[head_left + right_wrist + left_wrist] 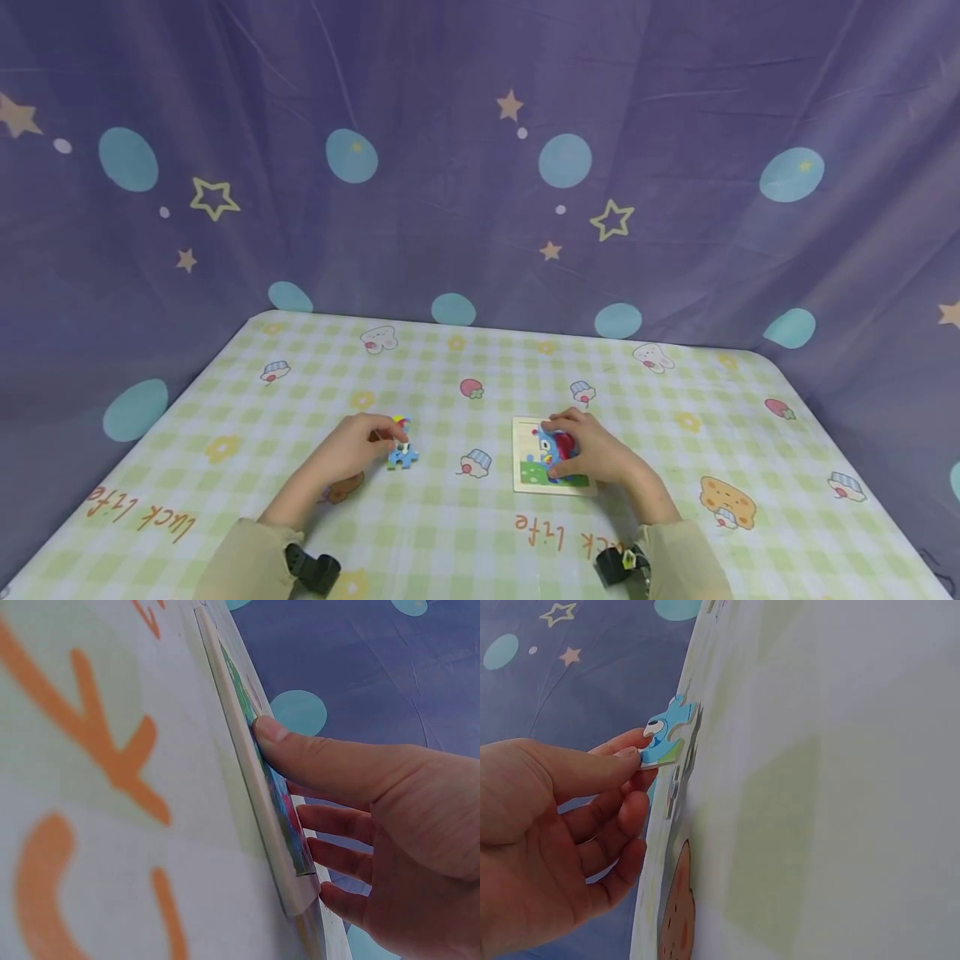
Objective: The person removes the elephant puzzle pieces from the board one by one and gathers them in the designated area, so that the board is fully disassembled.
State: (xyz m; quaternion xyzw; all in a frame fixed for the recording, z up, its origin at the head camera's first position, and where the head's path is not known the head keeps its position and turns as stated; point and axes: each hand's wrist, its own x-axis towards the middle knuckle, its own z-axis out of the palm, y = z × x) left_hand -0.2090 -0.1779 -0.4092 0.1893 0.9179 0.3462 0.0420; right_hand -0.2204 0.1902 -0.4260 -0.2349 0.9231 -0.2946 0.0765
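Note:
My left hand (360, 450) pinches a blue jigsaw piece (676, 724) between thumb and forefinger, the other fingers loosely bent below. The piece shows a printed eye and a green corner, and is tilted close over the tabletop. Yellow-and-red colours of a jigsaw piece (401, 421) show just beyond the fingertips. On the right, a wooden jigsaw board (517, 457) lies flat, its picture a blue cartoon animal with red on green ground. My right hand (592, 450) rests over its right half, thumb and fingers spread apart and touching the picture, hiding part of it.
A green-and-white checked cloth (420, 550) with printed cakes, flowers and lettering covers the table. Behind it hangs a purple curtain (450, 225) with stars and blue ovals. Each wrist carries a small black camera, such as the left camera (313, 571).

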